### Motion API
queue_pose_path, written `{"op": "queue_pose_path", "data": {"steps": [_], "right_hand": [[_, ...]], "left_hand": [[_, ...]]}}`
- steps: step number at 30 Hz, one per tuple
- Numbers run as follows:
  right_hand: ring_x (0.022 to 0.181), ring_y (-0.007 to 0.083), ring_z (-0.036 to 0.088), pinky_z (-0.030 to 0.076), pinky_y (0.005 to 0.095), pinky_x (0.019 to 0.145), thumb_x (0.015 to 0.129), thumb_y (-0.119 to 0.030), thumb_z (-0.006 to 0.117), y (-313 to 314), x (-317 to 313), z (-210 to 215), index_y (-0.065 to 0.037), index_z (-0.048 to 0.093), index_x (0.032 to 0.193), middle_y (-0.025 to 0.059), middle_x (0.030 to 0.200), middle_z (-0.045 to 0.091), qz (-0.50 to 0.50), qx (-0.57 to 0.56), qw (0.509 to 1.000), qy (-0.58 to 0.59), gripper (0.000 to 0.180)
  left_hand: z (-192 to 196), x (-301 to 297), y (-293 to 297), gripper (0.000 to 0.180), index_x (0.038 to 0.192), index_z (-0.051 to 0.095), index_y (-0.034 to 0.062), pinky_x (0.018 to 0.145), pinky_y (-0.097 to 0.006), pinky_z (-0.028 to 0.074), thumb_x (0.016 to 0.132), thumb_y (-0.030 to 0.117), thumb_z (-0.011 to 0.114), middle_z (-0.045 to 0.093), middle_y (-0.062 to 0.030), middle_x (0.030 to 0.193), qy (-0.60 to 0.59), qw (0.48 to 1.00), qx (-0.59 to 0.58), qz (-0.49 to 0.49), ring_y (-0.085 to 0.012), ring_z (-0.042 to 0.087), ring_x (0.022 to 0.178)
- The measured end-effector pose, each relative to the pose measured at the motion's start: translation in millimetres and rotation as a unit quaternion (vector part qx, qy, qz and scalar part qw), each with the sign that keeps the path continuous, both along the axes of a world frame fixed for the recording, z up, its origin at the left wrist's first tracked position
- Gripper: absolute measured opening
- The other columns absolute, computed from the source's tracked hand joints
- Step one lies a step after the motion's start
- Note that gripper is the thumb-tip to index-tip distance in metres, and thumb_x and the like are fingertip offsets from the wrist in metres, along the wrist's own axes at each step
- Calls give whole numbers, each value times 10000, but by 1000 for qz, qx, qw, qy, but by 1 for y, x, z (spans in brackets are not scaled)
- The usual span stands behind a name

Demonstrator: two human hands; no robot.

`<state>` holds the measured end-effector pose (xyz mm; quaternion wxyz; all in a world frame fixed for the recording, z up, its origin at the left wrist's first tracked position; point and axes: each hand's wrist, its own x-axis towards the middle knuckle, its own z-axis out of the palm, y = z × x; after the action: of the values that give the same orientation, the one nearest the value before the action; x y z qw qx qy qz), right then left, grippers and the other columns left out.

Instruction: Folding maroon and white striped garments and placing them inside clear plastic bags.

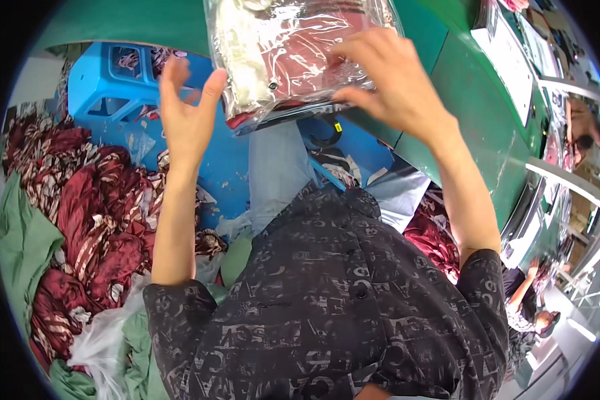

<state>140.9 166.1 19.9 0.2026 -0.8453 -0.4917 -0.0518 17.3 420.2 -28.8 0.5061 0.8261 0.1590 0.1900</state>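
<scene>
A clear plastic bag (300, 63) holding folded maroon and cream-white clothing lies at the near edge of the green table. My left hand (185, 127) hovers just left of the bag, thumb and fingers spread, its fingertips blurred by motion. Over the bag's right side is my right hand (397, 90), its thumb apart from its fingers and nothing gripped between them. Whether its fingertips touch the plastic I cannot tell. Below the bag's near edge a dark hanger hook (327, 140) with a small yellow tag sticks out.
A blue plastic stool (93, 83) lies on its side at the far left. Heaped maroon patterned cloth (107, 207) and green cloth (23, 233) cover the floor at left. The green table (493, 153) extends right, bearing papers (507, 60). Another person (530, 313) is at far right.
</scene>
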Motion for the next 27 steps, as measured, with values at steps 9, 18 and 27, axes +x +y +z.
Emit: {"op": "queue_pose_path", "data": {"steps": [9, 18, 27], "right_hand": [[846, 257, 570, 472, 371, 737, 823, -126, 708, 43, -25, 3, -92, 677, 968, 33, 901, 588, 142, -44, 989, -12, 152], [738, 248, 566, 470, 349, 656, 823, -70, 694, 42, -21, 5, -61, 689, 981, 48, 869, 594, 176, -87, 980, 42, 158], [683, 208, 569, 461, 329, 645, 795, 1, 693, 44, -11, 6, -21, 666, 888, 52, 812, 656, 50, -74, 978, 188, 99]], "left_hand": [[-33, -15, -14, 423, 1188, 618, -89, 794, -264, 512, 885, 179, 742, 690, -177, 1056, 167, 847, -500, -72, -176, 656, 910], [-41, -17, -35, 306, 1146, 639, -87, 746, -234, 517, 907, 99, 681, 700, -131, 1012, 102, 838, -522, -121, -140, 642, 853], [-44, -19, -50, 300, 1164, 632, -92, 767, -243, 523, 939, 104, 662, 699, -139, 1045, 85, 818, -554, -126, -144, 647, 880]]}}
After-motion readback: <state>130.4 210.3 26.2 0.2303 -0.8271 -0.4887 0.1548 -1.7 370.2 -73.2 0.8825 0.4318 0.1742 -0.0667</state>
